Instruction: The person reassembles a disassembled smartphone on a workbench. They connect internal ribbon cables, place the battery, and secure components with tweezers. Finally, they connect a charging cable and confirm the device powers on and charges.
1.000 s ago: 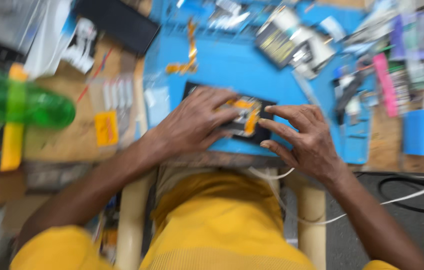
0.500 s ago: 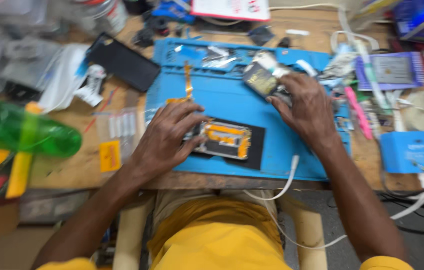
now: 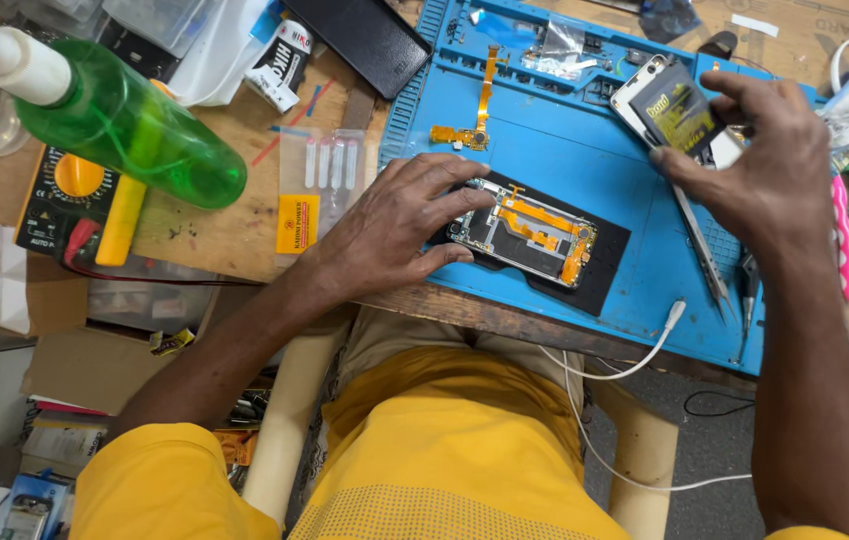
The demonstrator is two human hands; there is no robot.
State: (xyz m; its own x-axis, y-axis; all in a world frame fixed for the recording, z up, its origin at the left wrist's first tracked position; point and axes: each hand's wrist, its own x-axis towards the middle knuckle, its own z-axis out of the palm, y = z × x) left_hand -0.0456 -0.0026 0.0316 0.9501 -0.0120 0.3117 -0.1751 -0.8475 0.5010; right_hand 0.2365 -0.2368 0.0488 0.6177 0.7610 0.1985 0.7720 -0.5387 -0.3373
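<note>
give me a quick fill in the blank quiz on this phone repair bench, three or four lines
1. The left hand holds down an opened phone that lies on a small ____ pad.
2. The right hand grips a flat dark ____ above the mat.
3. The big work mat on the bench is ____ in colour.
4. The tilted spray bottle at the person's left is ____.

Missing words: black; battery; blue; green

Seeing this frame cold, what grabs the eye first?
The opened phone on a black pad at the middle of the blue mat, steadied by the left hand. Upper right, the right hand holds a dark battery. A green bottle lies on the cluttered bench, upper left.
</note>
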